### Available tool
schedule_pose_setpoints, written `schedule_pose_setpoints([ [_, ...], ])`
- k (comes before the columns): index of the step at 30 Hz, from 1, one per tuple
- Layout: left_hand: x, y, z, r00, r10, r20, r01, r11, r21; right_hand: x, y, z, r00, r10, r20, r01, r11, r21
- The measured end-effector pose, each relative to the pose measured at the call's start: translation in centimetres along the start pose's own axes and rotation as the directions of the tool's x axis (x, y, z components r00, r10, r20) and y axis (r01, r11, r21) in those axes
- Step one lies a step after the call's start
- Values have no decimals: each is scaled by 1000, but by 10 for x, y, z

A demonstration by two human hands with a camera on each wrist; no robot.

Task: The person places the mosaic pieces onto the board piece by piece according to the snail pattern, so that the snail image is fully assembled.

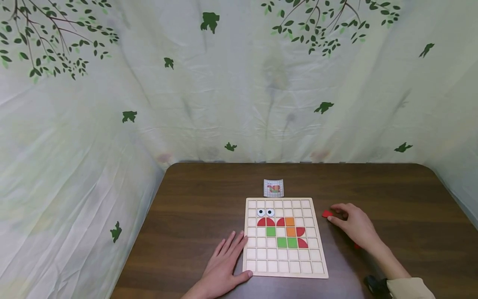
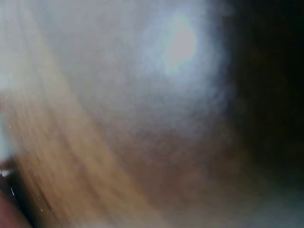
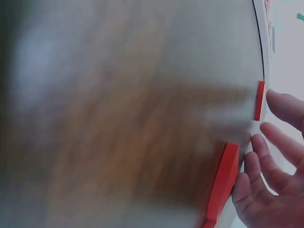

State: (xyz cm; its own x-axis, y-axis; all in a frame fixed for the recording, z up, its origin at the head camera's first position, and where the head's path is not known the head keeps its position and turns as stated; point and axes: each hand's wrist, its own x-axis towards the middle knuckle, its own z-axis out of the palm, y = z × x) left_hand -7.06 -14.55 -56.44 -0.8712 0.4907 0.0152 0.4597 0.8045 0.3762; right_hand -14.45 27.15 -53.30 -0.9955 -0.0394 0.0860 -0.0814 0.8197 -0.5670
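My left hand (image 1: 224,264) lies with fingers spread at the left edge of a pale gridded wooden board (image 1: 263,265), its fingertips and thumb touching the edge. To the board's right, my right hand (image 1: 354,223) is low over the table beside a small red piece (image 1: 326,213). In the right wrist view, the thumb and forefinger are apart, close to that red piece (image 3: 259,100). Another red piece (image 3: 224,180) is below the other fingers. On the board sit eye tiles (image 1: 265,212), red rounded tiles (image 1: 302,243), green squares (image 1: 287,242) and orange squares (image 1: 290,226).
A small printed picture card (image 1: 274,188) stands behind the board on the dark wooden table (image 1: 201,195). Partly behind the right forearm, a red piece (image 1: 357,246) shows. A pale curtain (image 1: 231,83) with leaf prints hangs at the back. The left wrist view is mostly blurred.
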Motion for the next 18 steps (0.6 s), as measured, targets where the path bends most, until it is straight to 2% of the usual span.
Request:
schedule_pose_setpoints([
  [5, 0, 0, -1, 1000, -3, 9, 3, 1000, -10, 6, -3, 4, 999, -7, 37, 7, 1000, 0],
  [9, 1, 0, -2, 1000, -10, 26, 11, 1000, -23, 7, -5, 6, 999, -16, 36, 16, 1000, 10],
  [18, -1, 0, -1, 1000, 10, -8, -10, 1000, -13, 7, -9, 9, 999, 7, 37, -9, 999, 44],
])
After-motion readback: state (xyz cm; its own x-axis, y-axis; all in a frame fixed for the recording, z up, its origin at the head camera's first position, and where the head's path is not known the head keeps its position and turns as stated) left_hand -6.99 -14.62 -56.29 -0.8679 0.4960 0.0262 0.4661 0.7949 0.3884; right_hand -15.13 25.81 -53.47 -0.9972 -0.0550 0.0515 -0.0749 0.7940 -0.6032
